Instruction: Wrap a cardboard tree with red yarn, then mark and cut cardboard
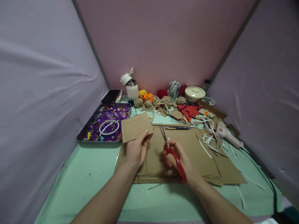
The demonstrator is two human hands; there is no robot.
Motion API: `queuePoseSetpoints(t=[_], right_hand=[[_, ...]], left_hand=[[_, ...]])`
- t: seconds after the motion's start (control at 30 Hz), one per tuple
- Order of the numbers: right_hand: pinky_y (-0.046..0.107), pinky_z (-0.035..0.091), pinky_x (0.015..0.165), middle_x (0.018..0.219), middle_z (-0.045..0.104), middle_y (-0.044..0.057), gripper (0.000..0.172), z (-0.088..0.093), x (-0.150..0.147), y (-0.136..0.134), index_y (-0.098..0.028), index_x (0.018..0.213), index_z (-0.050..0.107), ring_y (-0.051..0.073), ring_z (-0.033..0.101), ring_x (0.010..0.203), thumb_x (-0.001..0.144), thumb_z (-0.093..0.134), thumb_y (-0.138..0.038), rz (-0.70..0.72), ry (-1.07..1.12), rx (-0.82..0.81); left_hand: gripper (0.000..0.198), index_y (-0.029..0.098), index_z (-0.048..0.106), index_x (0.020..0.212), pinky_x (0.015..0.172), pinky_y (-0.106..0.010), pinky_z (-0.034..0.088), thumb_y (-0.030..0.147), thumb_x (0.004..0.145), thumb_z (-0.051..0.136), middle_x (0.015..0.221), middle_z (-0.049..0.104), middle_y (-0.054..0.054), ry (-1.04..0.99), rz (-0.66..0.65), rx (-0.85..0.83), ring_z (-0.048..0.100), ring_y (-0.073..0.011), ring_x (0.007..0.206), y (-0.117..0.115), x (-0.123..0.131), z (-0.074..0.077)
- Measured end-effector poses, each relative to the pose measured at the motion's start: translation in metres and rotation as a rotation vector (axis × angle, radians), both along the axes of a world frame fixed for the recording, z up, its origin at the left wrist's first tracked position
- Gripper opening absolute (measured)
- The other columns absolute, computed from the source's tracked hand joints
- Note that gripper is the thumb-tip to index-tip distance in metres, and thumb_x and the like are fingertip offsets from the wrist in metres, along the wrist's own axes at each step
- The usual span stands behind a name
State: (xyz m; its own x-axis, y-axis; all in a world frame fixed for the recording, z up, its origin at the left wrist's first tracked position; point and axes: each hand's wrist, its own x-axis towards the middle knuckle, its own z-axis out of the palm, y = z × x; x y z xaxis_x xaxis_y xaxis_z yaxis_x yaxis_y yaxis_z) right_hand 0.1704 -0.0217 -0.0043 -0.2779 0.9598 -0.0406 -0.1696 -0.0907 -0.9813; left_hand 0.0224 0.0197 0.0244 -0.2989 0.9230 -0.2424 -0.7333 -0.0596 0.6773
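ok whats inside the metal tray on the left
The metal tray holds mostly purple beads with a white ring lying on top; its bottom is hidden beneath them.

The left hand point(136, 151) pinches a cardboard piece point(135, 127); the right hand point(179, 161) grips red scissors point(171, 151), blades parted.

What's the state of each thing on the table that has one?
left hand: pinching the cardboard piece
cardboard piece: held up off the table
right hand: gripping the scissors
scissors: blades slightly open, tips up
jar: lid on
bowl: covered by its lid
tray: filled with beads
pen: lying flat
glue gun: lying on its side
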Motion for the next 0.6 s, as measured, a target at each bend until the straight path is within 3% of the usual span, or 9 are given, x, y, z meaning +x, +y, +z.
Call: queuePoseSetpoints(t=[0.13, 0.37, 0.6], right_hand=[[0.02, 0.033, 0.048, 0.084, 0.049, -0.001, 0.042, -0.009, -0.007, -0.008, -0.025, 0.104, 0.041, 0.008, 0.042, 0.058, 0.077, 0.065, -0.047, 0.023, -0.023, -0.058], [0.021, 0.035, 0.049, 0.087, 0.05, 0.0, 0.042, -0.009, -0.011, -0.006, -0.025, 0.104, 0.04, 0.009, 0.045, 0.058, 0.078, 0.063, -0.049, 0.023, -0.007, -0.061], [0.021, 0.035, 0.048, 0.085, 0.051, 0.0, 0.042, -0.013, -0.011, -0.005, -0.025, 0.104, 0.038, 0.009, 0.044, 0.057, 0.08, 0.061, -0.049, 0.031, 0.035, -0.033]], left_hand=[[0.031, 0.015, 0.067, 0.087, 0.073, -0.026, 0.055, 0.007, 0.059, 0.076, 0.087, 0.069, -0.003, 0.027, 0.04, -0.014, 0.063, -0.0139, 0.08, -0.002, 0.002, -0.002], [0.025, 0.021, 0.067, 0.083, 0.075, -0.027, 0.054, 0.009, 0.062, 0.075, 0.087, 0.069, -0.001, 0.049, -0.048, -0.037, 0.064, -0.016, 0.086, -0.008, 0.006, -0.01], [0.026, 0.022, 0.067, 0.085, 0.073, -0.027, 0.054, 0.008, 0.064, 0.073, 0.086, 0.07, -0.001, 0.053, -0.067, -0.064, 0.065, -0.0181, 0.087, -0.014, 0.014, -0.009]])
